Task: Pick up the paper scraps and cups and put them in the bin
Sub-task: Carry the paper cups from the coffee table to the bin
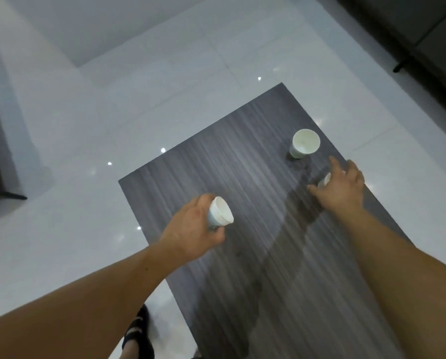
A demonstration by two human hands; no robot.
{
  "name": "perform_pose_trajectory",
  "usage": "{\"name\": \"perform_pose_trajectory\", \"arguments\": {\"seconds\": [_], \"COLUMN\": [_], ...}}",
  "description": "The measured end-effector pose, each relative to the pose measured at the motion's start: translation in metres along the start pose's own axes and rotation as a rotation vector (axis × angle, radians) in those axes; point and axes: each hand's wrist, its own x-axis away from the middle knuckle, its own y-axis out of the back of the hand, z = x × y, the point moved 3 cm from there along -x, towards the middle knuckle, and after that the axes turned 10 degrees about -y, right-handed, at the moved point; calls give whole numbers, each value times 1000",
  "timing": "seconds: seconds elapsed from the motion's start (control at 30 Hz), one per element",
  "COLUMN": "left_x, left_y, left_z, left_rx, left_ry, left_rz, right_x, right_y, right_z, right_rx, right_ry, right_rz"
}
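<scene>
While the left hand hangs over the near left part of the table, its fingers and thumb are curled round a white cup, which is tilted with its mouth turned up and to the right, clear of the tabletop. Farther off and to the right, the right hand reaches out low over the table near its right edge, fingers spread and pointing away. A small white thing shows between its thumb and fingers. Motion blur hides whether that thing is a paper scrap or a cup, and whether the hand grasps it or only covers it. Just beyond the right hand, apart from its fingertips, a second cup stands upright near the far right edge, its mouth open to the camera. Dark wood grain runs along the tabletop, and the arms' shadow lies across its middle. Glossy white floor surrounds the table, with a dark sofa at the far right. A foot in a dark sandal stands on the floor at the near left of the table.
</scene>
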Motion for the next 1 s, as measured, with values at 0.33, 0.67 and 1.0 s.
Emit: {"name": "perform_pose_trajectory", "arguments": {"seconds": [0.33,0.67,1.0], "left_x": [71,229,534], "left_y": [53,101,148], "left_z": [42,59,138], "left_rx": [-72,105,41], "left_ry": [99,180,472], "left_rz": [-251,-460,-718], "right_x": [138,351,643], "right_y": [-51,-29,-60], "right_z": [77,146,170], "right_rx": [-92,-1,163], "right_ry": [307,769,1126], "right_rz": [137,103,122]}}
